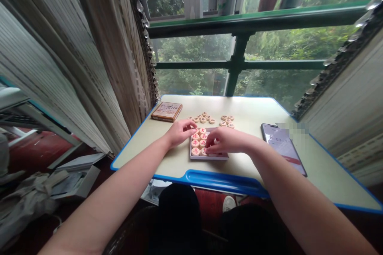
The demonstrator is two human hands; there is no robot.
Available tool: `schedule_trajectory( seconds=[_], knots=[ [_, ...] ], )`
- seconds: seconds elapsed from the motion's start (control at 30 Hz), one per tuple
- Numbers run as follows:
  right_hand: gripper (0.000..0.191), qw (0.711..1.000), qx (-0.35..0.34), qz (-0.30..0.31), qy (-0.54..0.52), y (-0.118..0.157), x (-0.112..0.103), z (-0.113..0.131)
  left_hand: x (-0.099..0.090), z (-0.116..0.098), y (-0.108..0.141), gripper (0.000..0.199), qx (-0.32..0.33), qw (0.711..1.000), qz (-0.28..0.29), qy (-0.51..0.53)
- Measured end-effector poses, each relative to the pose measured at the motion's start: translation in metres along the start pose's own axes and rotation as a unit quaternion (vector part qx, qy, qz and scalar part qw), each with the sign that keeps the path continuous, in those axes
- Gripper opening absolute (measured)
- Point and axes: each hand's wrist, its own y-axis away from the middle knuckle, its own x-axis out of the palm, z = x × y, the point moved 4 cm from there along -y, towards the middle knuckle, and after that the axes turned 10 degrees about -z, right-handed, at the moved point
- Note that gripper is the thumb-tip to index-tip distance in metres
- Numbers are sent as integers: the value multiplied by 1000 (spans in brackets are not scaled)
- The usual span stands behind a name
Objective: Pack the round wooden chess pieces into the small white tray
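Lying flat, the tray point(209, 156) runs crosswise under both hands point(203, 135).

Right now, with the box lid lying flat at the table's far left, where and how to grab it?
Take the box lid by its two long edges, coming straight down from above. It lies flat, low and rectangular, so only the thin rim offers a pinch. Its left edge sits close to the table edge and curtain; the right side is freer, with loose wooden pieces a short way off.
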Motion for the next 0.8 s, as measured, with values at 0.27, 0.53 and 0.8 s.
schedule_trajectory(
  seconds=[0.27, 0.53, 0.8],
  knots=[
    [23, 1000, 7, 5, -13, -1, 1, -2, -2, -1, 0, 24, 0, 1000, 2, -11],
    [18, 999, -18, -32, -4, 0, -7, -2, -4, -14, 5, 20, 68, 997, 0, -41],
    [19, 989, -11, -128, 79, -12, -5, -16, 0, -31, 13, 14, 151, 986, 65, -9]
  ],
)
